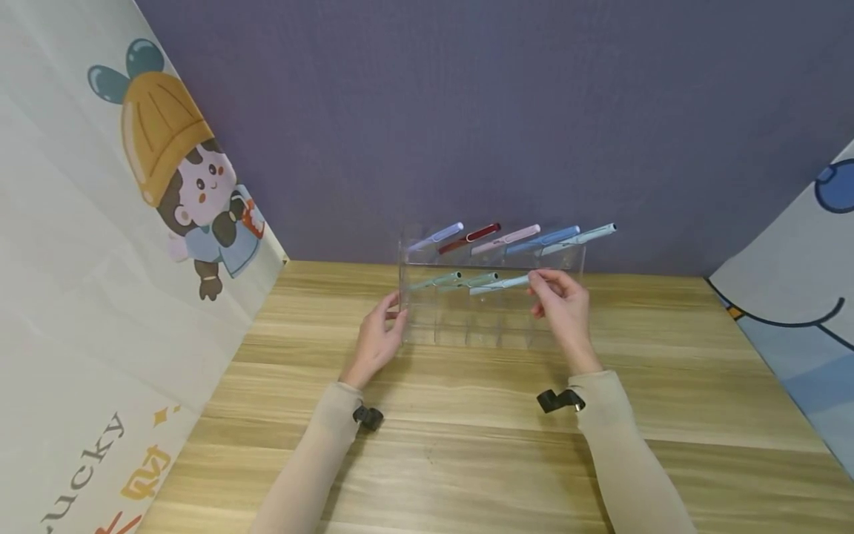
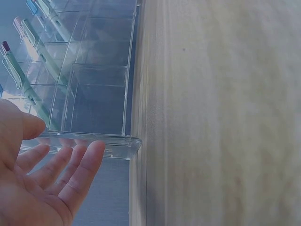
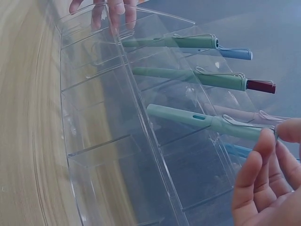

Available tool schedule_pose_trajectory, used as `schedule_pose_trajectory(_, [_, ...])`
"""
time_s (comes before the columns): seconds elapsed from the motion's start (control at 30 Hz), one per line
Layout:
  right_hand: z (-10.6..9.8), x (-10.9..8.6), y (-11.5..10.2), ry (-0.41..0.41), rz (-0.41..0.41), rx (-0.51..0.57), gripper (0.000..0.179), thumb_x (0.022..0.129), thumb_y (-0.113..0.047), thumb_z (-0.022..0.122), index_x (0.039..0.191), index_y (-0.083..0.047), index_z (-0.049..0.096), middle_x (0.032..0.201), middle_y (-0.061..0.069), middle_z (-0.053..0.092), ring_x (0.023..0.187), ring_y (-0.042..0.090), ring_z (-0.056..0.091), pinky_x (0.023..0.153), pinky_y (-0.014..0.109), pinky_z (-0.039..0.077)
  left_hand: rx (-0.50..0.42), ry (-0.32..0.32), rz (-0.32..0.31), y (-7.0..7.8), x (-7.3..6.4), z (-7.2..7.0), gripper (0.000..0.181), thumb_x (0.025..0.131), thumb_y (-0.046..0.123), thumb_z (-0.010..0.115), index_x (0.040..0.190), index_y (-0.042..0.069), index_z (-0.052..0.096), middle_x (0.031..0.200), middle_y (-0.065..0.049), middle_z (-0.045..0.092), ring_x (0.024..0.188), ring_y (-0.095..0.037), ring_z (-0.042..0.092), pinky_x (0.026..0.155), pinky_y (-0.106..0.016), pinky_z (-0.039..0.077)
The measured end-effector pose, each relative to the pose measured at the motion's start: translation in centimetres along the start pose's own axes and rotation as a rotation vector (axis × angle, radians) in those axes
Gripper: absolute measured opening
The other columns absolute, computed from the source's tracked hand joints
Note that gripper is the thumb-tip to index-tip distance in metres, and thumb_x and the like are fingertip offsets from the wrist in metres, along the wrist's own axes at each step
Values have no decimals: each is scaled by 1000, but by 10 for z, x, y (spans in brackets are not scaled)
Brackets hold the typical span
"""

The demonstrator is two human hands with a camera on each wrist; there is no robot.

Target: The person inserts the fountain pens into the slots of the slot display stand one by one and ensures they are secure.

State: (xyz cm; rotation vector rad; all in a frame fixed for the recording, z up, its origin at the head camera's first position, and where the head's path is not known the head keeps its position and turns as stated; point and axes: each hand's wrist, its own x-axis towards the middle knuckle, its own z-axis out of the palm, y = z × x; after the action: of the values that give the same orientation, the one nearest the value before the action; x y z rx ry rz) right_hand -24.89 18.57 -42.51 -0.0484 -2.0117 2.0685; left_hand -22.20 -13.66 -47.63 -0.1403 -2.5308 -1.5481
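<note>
A clear tiered pen rack stands on the table against the back wall. My right hand pinches a pale mint fountain pen by its cap end, between thumb and fingers. That pen slants over the middle tier, its barrel end down among the dividers. To its left, two green pens lean in the same tier. My left hand is at the rack's left end, its fairly straight fingers touching the end wall and the thumb apart from them.
Along the back tier lean several pens: a lilac one, a dark red one, a pink one, a blue one and a pale mint one. Below, the front tier has clear dividers. Wood-grain table spreads before the rack.
</note>
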Motion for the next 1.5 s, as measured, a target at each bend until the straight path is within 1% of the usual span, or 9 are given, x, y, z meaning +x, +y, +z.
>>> schedule_pose_trajectory(0.27, [-1,-1,0,-8,-2,12,4,101,-17,74,105,-17,75,73,-12,73,48,3,58,49,17,55,9,3,2,1,0,-1,49,109,16,59,156,8,50,153,-20,59,128,-38,66,105,-47,63])
schedule_pose_trajectory(0.47, [0,-1,-3,-23,-1,1,12,102,-22,74,110,-12,74,74,-12,73,49,4,59,51,17,56,7,2,8,2,1,-3,49,109,17,59,156,8,50,153,-19,58,129,-38,66,104,-48,63])
schedule_pose_trajectory(0.77, [1,1,-3,-23,34,59,5,102,-20,74,104,-17,73,72,-10,73,47,3,57,48,16,54,4,5,15,2,2,-4,49,109,17,59,156,8,50,152,-19,59,128,-37,66,104,-46,63])
schedule_pose_trajectory(0.9, [1,1,-3,-27,42,64,5,101,-21,75,104,-17,72,73,-9,73,48,3,57,48,16,53,5,4,16,2,2,-4,48,109,17,59,156,8,50,152,-19,59,128,-38,66,103,-47,64])
schedule_pose_trajectory(1.07, [1,0,-3,-36,48,54,8,102,-21,74,107,-16,72,75,-7,74,49,4,58,50,17,55,11,8,19,1,2,-4,49,109,17,59,156,7,50,153,-19,59,128,-38,66,104,-48,63])
schedule_pose_trajectory(1.13, [0,0,-3,-34,54,63,9,102,-21,75,108,-15,71,77,-5,75,49,4,58,50,17,55,12,9,17,1,2,-4,48,109,16,59,156,8,50,153,-19,59,128,-38,66,104,-48,63])
schedule_pose_trajectory(1.27, [-3,-2,-2,-26,63,81,9,102,-22,75,107,-16,71,76,-5,75,49,5,59,50,17,55,6,6,7,0,1,-2,48,109,15,59,156,8,50,153,-19,59,129,-38,65,105,-48,63])
schedule_pose_trajectory(1.4, [-7,-3,-1,-27,67,69,10,102,-25,74,105,-16,71,74,-7,74,49,5,59,50,18,55,4,2,5,-1,1,-1,49,109,16,59,157,8,49,153,-19,58,129,-38,65,106,-47,62])
schedule_pose_trajectory(1.5, [-10,-5,2,-48,78,30,9,102,-26,74,105,-18,71,75,-8,74,50,4,58,51,18,56,0,0,6,-2,-1,0,50,109,16,59,157,8,48,154,-19,58,129,-38,65,105,-47,63])
